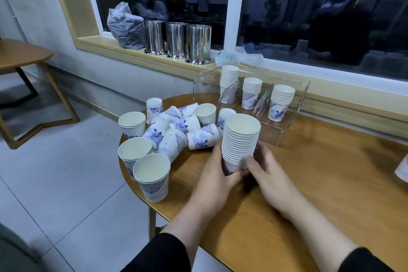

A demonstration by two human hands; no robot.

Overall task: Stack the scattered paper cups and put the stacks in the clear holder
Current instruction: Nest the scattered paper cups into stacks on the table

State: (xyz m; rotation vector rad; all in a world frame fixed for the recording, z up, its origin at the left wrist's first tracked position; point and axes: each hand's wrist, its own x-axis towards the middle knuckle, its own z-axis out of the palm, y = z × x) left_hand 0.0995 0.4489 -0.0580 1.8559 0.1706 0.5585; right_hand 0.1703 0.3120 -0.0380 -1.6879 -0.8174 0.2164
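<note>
Both hands on the tall cup stack, upright above the tabletop | left hand grip wraps its base | right hand grip pinches it, apparently | clear holder behind holds three stacks | loose cups left.

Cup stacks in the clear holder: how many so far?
3: left stack, middle stack, right stack, each in its own slot of the holder. None seems hidden.

Matt paper cups, clear glossy plastic holder, smooth wood table
</note>
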